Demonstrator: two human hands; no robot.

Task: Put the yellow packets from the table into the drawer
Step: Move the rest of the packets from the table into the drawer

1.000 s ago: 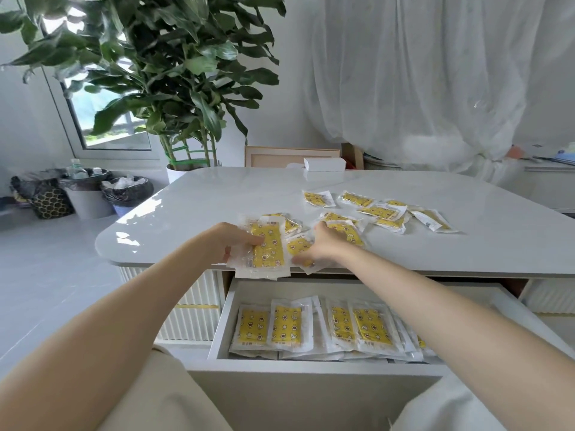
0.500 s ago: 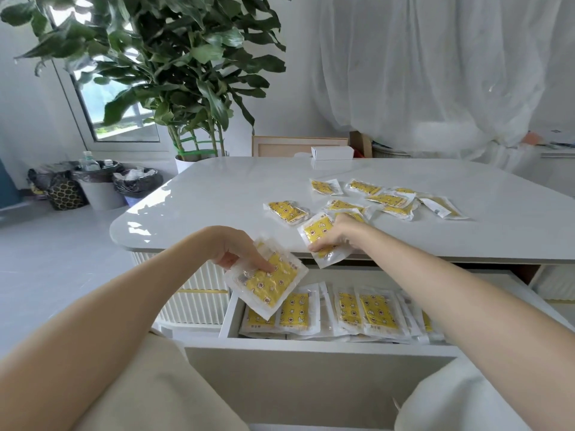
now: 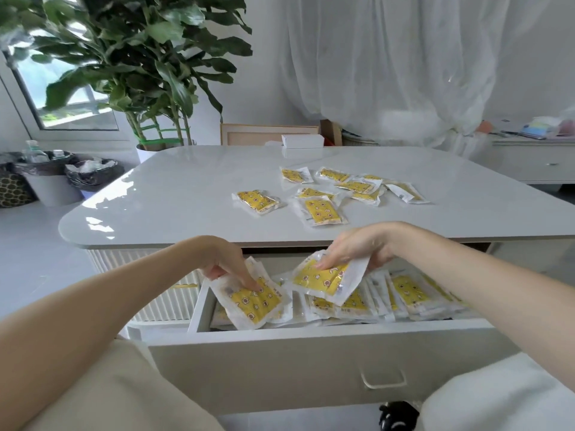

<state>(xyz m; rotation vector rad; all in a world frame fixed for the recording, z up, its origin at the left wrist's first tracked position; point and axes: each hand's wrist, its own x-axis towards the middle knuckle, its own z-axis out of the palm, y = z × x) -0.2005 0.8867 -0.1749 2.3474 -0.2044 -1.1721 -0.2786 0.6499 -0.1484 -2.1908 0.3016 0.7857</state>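
Several yellow packets point(image 3: 322, 211) in clear wrappers lie scattered on the white table point(image 3: 186, 194). Below its front edge the white drawer point(image 3: 311, 353) stands pulled out, with several yellow packets inside point(image 3: 404, 290). My left hand point(image 3: 222, 259) pinches a yellow packet point(image 3: 253, 301) over the drawer's left end. My right hand point(image 3: 354, 247) holds another yellow packet point(image 3: 323, 279) tilted above the packets in the drawer's middle.
A large potted plant point(image 3: 140, 73) stands behind the table's left corner, with bins point(image 3: 53, 181) on the floor to the left. A small white box point(image 3: 301, 141) sits at the table's far edge. A white sideboard point(image 3: 535, 163) stands at right. White curtains hang behind.
Both hands came off the table's front edge and down over the open drawer, each carrying a packet. The view has tilted down a little.
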